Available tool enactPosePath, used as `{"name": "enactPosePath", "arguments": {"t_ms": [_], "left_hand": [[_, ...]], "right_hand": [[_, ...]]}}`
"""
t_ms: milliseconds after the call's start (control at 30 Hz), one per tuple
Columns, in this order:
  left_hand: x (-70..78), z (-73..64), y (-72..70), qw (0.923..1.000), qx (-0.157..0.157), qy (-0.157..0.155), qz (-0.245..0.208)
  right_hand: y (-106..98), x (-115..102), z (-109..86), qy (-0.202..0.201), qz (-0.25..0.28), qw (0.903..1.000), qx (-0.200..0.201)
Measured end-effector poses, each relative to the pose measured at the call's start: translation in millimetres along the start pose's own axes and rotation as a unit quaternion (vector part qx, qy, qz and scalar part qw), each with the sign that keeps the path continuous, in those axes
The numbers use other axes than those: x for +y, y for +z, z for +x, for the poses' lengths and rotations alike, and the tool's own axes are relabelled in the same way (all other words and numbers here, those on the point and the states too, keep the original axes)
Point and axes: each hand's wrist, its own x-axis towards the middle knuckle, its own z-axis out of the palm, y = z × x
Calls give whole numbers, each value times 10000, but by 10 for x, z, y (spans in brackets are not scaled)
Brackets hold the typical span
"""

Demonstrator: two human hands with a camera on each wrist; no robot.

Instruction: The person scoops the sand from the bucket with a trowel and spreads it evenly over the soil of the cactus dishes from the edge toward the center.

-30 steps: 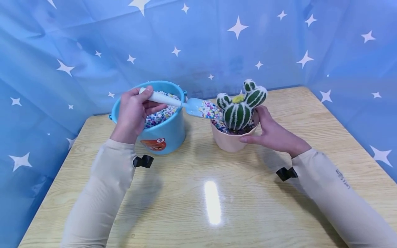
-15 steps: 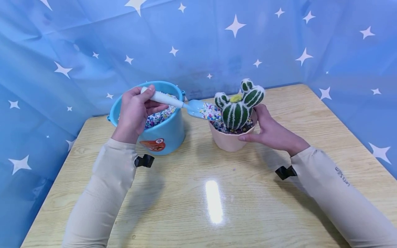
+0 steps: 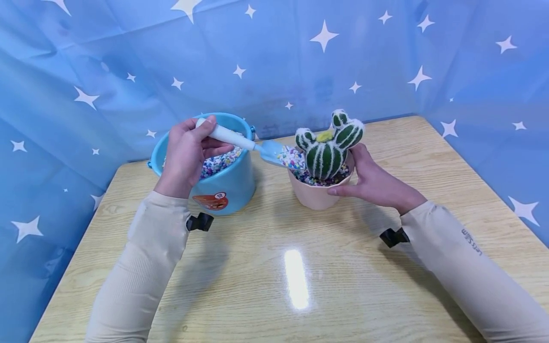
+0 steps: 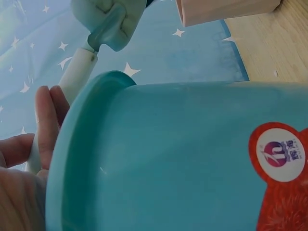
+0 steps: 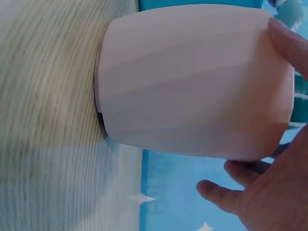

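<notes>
My left hand [image 3: 184,155] grips the white handle of a small blue shovel [image 3: 271,151] above the bucket's rim. Colourful pebbles [image 3: 291,157] lie in its scoop, whose tip reaches over the left rim of a pink flower pot [image 3: 315,196]. In that pot stands a green, white-striped toy cactus [image 3: 324,159] with a yellow flower, and more pebbles surround its base. My right hand [image 3: 379,183] holds the pot's right side, thumb at the front near the rim. In the right wrist view the pot [image 5: 192,82] hides part of the fingers [image 5: 219,195].
A light blue bucket [image 3: 240,183] of mixed pebbles stands left of the pot, with a red sticker [image 4: 284,192] on its side. Both rest on a wooden table [image 3: 240,286]. Behind them hangs a blue curtain [image 3: 274,62] with white stars.
The hands, shovel and pot hold nearly the same places. The view shifts slightly, and the scoop appears tilted a little more toward the pot.
</notes>
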Motion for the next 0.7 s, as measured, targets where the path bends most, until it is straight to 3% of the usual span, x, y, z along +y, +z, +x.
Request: {"name": "enactPosePath", "arguments": {"t_ms": [700], "left_hand": [[11, -4, 29, 9999, -112, 121, -32]], "right_hand": [[2, 4, 26, -128, 94, 9999, -32]]}}
